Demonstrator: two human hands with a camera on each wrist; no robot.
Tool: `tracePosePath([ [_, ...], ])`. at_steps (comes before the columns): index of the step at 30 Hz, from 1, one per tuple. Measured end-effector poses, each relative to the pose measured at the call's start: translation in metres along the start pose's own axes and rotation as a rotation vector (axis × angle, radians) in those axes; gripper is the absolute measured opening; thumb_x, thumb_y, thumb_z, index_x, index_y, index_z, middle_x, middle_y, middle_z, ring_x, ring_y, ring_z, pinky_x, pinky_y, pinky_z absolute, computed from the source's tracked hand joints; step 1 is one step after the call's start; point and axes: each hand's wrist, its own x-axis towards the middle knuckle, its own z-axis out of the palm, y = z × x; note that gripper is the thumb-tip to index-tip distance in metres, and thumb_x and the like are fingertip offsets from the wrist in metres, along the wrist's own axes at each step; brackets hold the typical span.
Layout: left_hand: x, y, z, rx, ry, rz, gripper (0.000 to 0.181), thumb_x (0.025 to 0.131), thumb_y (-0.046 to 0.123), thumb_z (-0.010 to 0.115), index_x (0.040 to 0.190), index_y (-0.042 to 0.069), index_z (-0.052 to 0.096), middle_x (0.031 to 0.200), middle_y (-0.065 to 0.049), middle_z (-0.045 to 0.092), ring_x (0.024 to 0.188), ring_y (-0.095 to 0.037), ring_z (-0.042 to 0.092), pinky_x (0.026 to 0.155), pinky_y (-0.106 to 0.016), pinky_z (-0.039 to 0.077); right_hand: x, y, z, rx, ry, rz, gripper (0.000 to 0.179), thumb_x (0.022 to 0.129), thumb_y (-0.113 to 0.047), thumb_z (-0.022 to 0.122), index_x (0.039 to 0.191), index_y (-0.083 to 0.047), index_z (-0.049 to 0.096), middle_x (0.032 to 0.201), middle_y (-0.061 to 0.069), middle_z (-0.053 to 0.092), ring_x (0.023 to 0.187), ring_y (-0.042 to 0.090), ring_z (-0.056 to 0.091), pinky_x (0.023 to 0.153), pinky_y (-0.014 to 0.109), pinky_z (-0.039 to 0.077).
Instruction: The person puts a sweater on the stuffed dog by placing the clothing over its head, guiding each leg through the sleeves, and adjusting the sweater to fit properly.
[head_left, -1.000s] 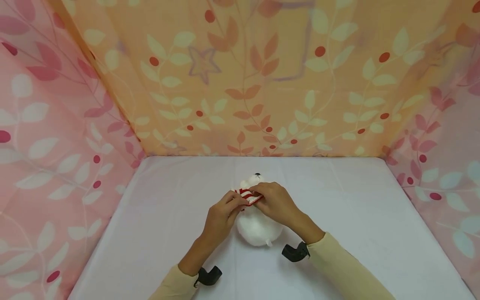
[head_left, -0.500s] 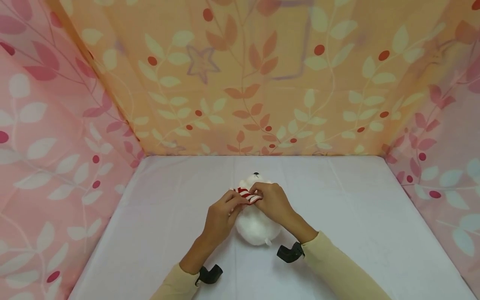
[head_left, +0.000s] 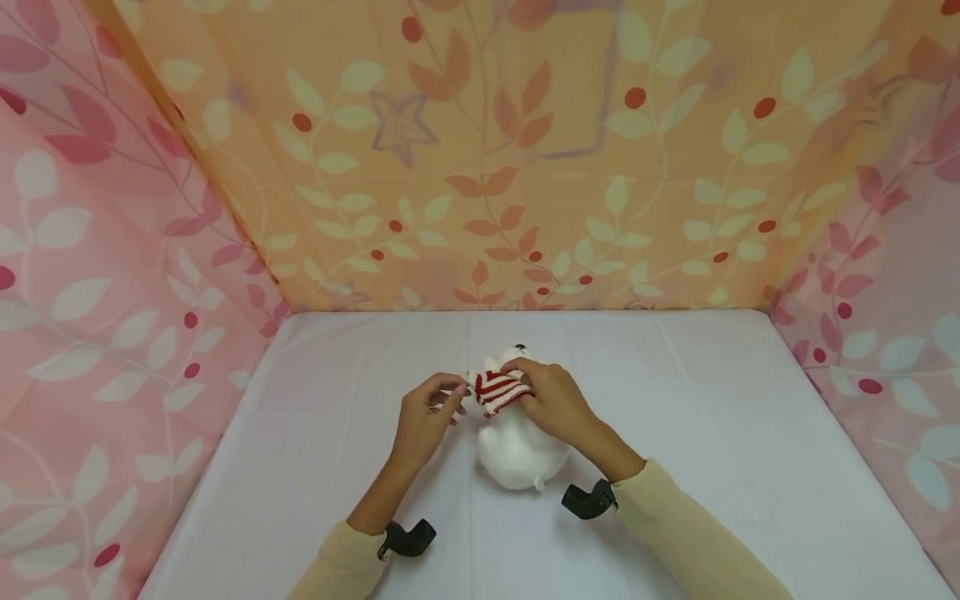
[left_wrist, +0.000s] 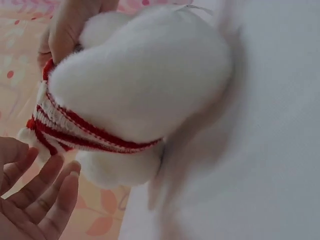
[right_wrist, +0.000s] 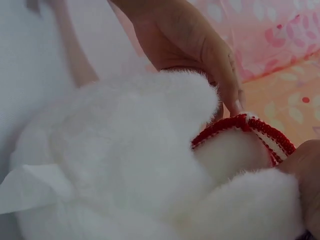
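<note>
A white plush toy (head_left: 522, 454) lies on the white-covered table with its black nose at the far end. A red-and-white striped knit sweater (head_left: 498, 393) wraps around its upper part, and in the left wrist view the sweater's (left_wrist: 90, 132) lower edge stretches across the fur. My right hand (head_left: 558, 400) pinches the sweater's right edge; part of its fingers is hidden by the toy. Beside the sweater's left edge is my left hand (head_left: 426, 421), fingers loosely bent and spread, fingertips right at the knit. In the right wrist view, a red knit rim (right_wrist: 240, 121) rings white fur.
Patterned orange cloth (head_left: 480, 167) hangs behind the table (head_left: 300, 467), with pink cloth (head_left: 90, 333) on both sides. A black camera mount (head_left: 588, 500) sits on each wrist. A white tag (right_wrist: 35, 189) sticks out from the toy's rear.
My left hand has let go of the bunched knit and moved left. The sweater now lies more spread out across the toy. My right hand keeps its hold, shifted slightly.
</note>
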Motion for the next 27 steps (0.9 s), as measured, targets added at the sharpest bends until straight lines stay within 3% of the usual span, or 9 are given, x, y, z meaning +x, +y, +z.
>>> tracePosePath([
  [4, 0.004, 0.002, 0.002, -0.1, -0.036, -0.048, 0.015, 0.101, 0.012, 0.065, 0.113, 0.004, 0.069, 0.1, -0.013, 0.072, 0.079, -0.035, 0.072, 0.065, -0.041, 0.06, 0.001, -0.002, 0.0, -0.023, 0.01, 0.011, 0.039, 0.078, 0.01, 0.07, 0.111, -0.011, 0.077, 0.1, 0.005, 0.076, 0.08, 0.017, 0.066, 0.067, 0.034, 0.05],
  [8, 0.009, 0.004, -0.001, -0.108, -0.026, -0.084, 0.018, 0.101, 0.015, 0.064, 0.113, 0.002, 0.07, 0.096, -0.015, 0.072, 0.077, -0.04, 0.071, 0.062, -0.045, 0.058, 0.001, -0.002, -0.001, -0.059, 0.028, 0.039, 0.031, 0.078, 0.006, 0.076, 0.103, -0.011, 0.08, 0.098, 0.005, 0.077, 0.085, 0.021, 0.07, 0.07, 0.039, 0.055],
  [11, 0.014, 0.004, -0.005, -0.044, -0.038, -0.131, 0.019, 0.101, 0.021, 0.066, 0.109, 0.006, 0.074, 0.094, -0.013, 0.072, 0.073, -0.039, 0.069, 0.057, -0.042, 0.056, 0.001, -0.001, -0.002, -0.081, 0.042, 0.054, 0.025, 0.078, 0.0, 0.081, 0.1, -0.012, 0.081, 0.095, 0.004, 0.077, 0.082, 0.021, 0.07, 0.07, 0.039, 0.055],
  [15, 0.022, 0.006, -0.012, 0.05, -0.152, -0.165, 0.012, 0.098, 0.016, 0.068, 0.096, 0.008, 0.076, 0.102, -0.013, 0.071, 0.077, -0.038, 0.068, 0.057, -0.035, 0.055, 0.0, 0.0, -0.002, -0.082, 0.053, 0.057, 0.022, 0.079, -0.003, 0.083, 0.099, -0.013, 0.081, 0.094, 0.004, 0.077, 0.082, 0.021, 0.071, 0.07, 0.04, 0.056],
  [18, 0.028, 0.006, -0.016, 0.07, -0.251, -0.169, 0.012, 0.096, 0.011, 0.067, 0.09, 0.006, 0.075, 0.114, -0.015, 0.068, 0.083, -0.036, 0.068, 0.059, -0.036, 0.056, -0.001, 0.001, -0.002, -0.082, 0.055, 0.052, 0.022, 0.079, -0.003, 0.083, 0.099, -0.014, 0.081, 0.093, 0.004, 0.077, 0.082, 0.021, 0.071, 0.07, 0.04, 0.057],
  [23, 0.036, 0.006, -0.025, 0.08, -0.413, -0.171, 0.017, 0.094, 0.011, 0.07, 0.11, 0.008, 0.075, 0.125, -0.011, 0.066, 0.092, -0.027, 0.069, 0.066, -0.037, 0.057, -0.002, 0.001, -0.003, -0.101, 0.047, 0.033, 0.02, 0.08, -0.005, 0.082, 0.099, -0.013, 0.081, 0.091, 0.003, 0.077, 0.078, 0.019, 0.069, 0.069, 0.039, 0.055],
  [27, 0.041, 0.012, -0.03, 0.124, -0.517, -0.112, 0.028, 0.091, 0.014, 0.075, 0.119, 0.01, 0.075, 0.128, -0.008, 0.066, 0.098, -0.024, 0.067, 0.074, -0.037, 0.056, -0.003, 0.001, -0.006, -0.114, 0.026, -0.01, 0.021, 0.082, -0.006, 0.081, 0.101, -0.014, 0.08, 0.092, 0.002, 0.077, 0.077, 0.019, 0.068, 0.07, 0.038, 0.054],
])
